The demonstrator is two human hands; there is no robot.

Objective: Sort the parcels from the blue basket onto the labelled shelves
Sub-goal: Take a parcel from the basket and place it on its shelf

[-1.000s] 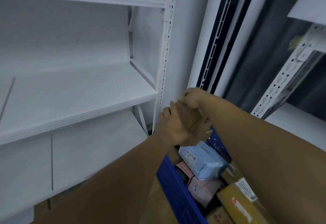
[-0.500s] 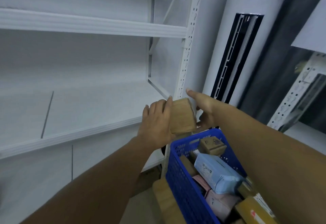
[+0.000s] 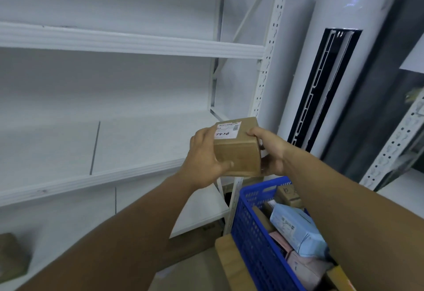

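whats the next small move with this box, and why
Probably read the handwritten number on the cardboard box. The left hand and right hand hold it label-up in front of the white shelf, and no shelf label is in view.

brown box white label; blue perforated basket; pale blue parcel; white shelves.

Brown parcel on lower white shelf
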